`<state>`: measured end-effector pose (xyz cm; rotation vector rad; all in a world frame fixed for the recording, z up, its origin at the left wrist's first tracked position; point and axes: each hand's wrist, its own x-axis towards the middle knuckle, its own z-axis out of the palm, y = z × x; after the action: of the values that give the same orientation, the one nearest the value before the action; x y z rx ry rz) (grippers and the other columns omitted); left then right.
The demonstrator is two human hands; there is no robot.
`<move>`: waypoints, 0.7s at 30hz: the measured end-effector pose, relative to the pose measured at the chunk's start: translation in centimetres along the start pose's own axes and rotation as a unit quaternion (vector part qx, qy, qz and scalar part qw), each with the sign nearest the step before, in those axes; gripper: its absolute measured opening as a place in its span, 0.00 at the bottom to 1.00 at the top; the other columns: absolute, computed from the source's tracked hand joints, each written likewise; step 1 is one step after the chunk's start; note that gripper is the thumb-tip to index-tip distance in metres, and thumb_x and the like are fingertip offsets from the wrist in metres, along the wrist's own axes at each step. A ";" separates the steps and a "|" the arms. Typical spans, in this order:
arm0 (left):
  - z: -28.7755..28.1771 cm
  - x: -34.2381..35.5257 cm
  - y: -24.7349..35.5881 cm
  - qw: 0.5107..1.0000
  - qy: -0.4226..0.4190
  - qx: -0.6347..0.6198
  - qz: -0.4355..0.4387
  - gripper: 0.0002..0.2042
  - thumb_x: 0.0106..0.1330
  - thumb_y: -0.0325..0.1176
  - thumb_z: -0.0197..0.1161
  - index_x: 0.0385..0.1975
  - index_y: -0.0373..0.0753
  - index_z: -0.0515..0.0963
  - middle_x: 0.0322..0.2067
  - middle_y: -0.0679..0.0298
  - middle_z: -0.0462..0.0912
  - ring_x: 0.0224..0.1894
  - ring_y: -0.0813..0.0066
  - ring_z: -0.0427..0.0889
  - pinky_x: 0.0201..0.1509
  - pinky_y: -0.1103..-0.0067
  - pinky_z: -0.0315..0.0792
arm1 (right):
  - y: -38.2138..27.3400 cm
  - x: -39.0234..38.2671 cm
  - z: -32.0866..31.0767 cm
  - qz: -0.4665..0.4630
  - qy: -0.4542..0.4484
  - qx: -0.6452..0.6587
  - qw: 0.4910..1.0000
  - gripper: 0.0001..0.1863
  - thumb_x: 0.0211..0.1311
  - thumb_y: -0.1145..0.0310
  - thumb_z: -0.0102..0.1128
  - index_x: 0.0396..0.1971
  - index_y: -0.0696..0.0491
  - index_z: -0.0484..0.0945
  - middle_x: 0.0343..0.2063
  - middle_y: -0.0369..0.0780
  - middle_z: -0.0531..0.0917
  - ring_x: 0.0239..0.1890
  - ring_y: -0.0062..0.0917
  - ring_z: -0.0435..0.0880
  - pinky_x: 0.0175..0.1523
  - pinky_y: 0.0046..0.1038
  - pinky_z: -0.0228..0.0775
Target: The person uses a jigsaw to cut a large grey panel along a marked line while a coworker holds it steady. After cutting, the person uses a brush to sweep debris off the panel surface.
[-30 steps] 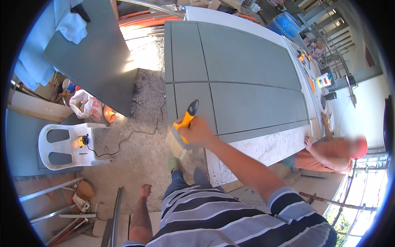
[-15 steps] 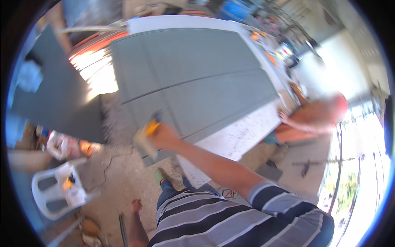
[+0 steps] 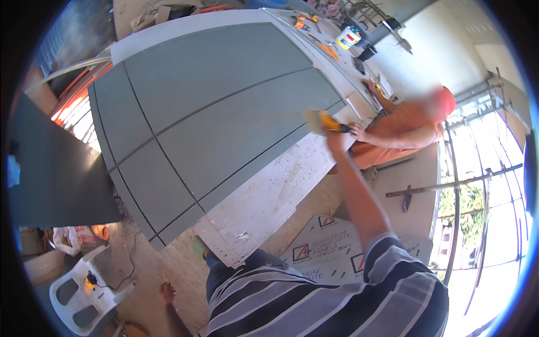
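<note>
My right hand (image 3: 335, 136) is closed around a brush-like tool (image 3: 328, 119) with a yellow body, a dark end and a pale, motion-smeared head. The tool is over the right near part of a large grey panel (image 3: 224, 132) scored with dark straight grooves. Whether its head touches the panel I cannot tell. The panel lies on a white work surface (image 3: 275, 182) dotted with dark specks along its near edge. My left hand (image 3: 167, 293) hangs low beside my body, fingers loosely parted, with nothing visible in it.
A co-worker (image 3: 401, 126) in orange sits at the right, one hand near my tool. Tools, a white bucket (image 3: 348, 38) and a dark cup (image 3: 367, 53) stand at the back right. A white plastic chair (image 3: 84, 295) and a dark sheet (image 3: 53, 168) are at the left.
My right hand has swept the tool from the panel's near left across to its right side. My view has shifted, and more of the grooves show. The left hand still hangs low.
</note>
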<state>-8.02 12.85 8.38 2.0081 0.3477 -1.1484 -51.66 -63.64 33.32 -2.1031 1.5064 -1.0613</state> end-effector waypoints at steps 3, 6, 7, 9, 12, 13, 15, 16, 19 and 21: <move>1.0 -2.0 -2.6 0.999 -0.012 0.027 -0.032 0.14 0.72 0.36 0.61 0.53 0.38 0.79 0.35 0.62 0.82 0.31 0.75 0.80 0.34 0.75 0.77 | 9.6 6.5 -7.9 0.033 0.069 -0.231 0.970 0.27 0.62 0.58 0.71 0.59 0.55 0.81 0.40 0.47 0.88 0.44 0.38 0.87 0.49 0.39 0.77; 2.1 -6.8 -4.5 0.988 -0.026 0.152 -0.025 0.14 0.71 0.36 0.64 0.51 0.37 0.81 0.36 0.60 0.84 0.33 0.74 0.83 0.36 0.75 0.78 | 13.2 6.9 -7.5 0.069 0.001 -0.147 0.987 0.26 0.60 0.54 0.71 0.51 0.57 0.84 0.39 0.50 0.88 0.44 0.42 0.88 0.49 0.42 0.78; 3.1 -7.7 -5.0 0.987 -0.034 0.158 -0.017 0.14 0.70 0.36 0.64 0.50 0.37 0.81 0.36 0.59 0.85 0.33 0.73 0.83 0.35 0.75 0.78 | 14.8 6.1 -7.4 0.145 0.011 -0.251 0.957 0.24 0.63 0.59 0.69 0.57 0.53 0.83 0.41 0.46 0.89 0.42 0.36 0.88 0.46 0.37 0.78; 2.9 -10.8 -7.2 0.987 0.002 0.161 -0.007 0.13 0.69 0.36 0.66 0.49 0.37 0.82 0.36 0.58 0.85 0.34 0.73 0.84 0.35 0.75 0.79 | 10.7 2.1 0.0 0.135 -0.052 -0.251 0.957 0.24 0.61 0.62 0.69 0.57 0.52 0.82 0.43 0.45 0.88 0.45 0.37 0.87 0.50 0.39 0.77; 6.0 -12.3 -9.9 0.989 0.037 0.131 -0.055 0.13 0.69 0.35 0.66 0.50 0.38 0.82 0.35 0.58 0.86 0.32 0.72 0.84 0.34 0.75 0.79 | -6.0 -13.6 7.0 0.016 -0.311 0.001 0.950 0.24 0.59 0.66 0.68 0.57 0.51 0.81 0.45 0.45 0.87 0.50 0.38 0.85 0.55 0.41 0.76; 8.6 -12.7 -9.1 0.991 0.012 0.106 -0.081 0.13 0.69 0.35 0.66 0.50 0.39 0.82 0.35 0.59 0.85 0.31 0.72 0.84 0.33 0.75 0.79 | -10.9 -19.9 7.5 -0.046 -0.422 0.091 0.901 0.25 0.58 0.67 0.68 0.57 0.51 0.81 0.46 0.45 0.86 0.51 0.38 0.85 0.57 0.41 0.76; 12.0 -13.6 -8.8 0.988 -0.035 0.095 -0.112 0.12 0.70 0.34 0.66 0.50 0.39 0.81 0.34 0.60 0.85 0.30 0.72 0.83 0.31 0.75 0.78 | -19.2 -28.2 6.3 -0.170 -0.560 0.255 0.770 0.26 0.56 0.70 0.68 0.57 0.51 0.80 0.48 0.45 0.86 0.54 0.39 0.84 0.60 0.43 0.75; 12.0 -13.7 -11.6 0.985 -0.072 0.122 -0.100 0.12 0.70 0.34 0.66 0.50 0.39 0.81 0.34 0.60 0.84 0.30 0.73 0.83 0.30 0.76 0.77 | -21.7 -29.4 5.3 -0.201 -0.572 0.302 0.736 0.26 0.55 0.71 0.67 0.57 0.50 0.80 0.49 0.45 0.85 0.56 0.39 0.83 0.62 0.43 0.74; 13.2 -13.6 -16.4 0.980 -0.126 0.113 -0.101 0.12 0.70 0.35 0.66 0.49 0.39 0.82 0.35 0.60 0.85 0.31 0.72 0.83 0.32 0.76 0.77 | -19.1 -24.2 3.3 -0.141 -0.541 0.307 0.770 0.26 0.59 0.68 0.66 0.60 0.48 0.79 0.48 0.47 0.86 0.52 0.40 0.85 0.57 0.43 0.76; 14.3 -14.3 -16.6 0.988 -0.072 0.007 -0.133 0.13 0.69 0.37 0.67 0.49 0.39 0.84 0.39 0.58 0.88 0.35 0.68 0.86 0.37 0.73 0.79 | -11.6 -15.8 0.4 -0.054 -0.398 0.194 0.895 0.26 0.62 0.66 0.66 0.62 0.47 0.78 0.46 0.47 0.87 0.49 0.41 0.86 0.53 0.43 0.77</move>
<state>-34.05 15.12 7.89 1.9169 0.5487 -1.4551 -46.19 -44.89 34.71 -1.9628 0.7149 -0.3704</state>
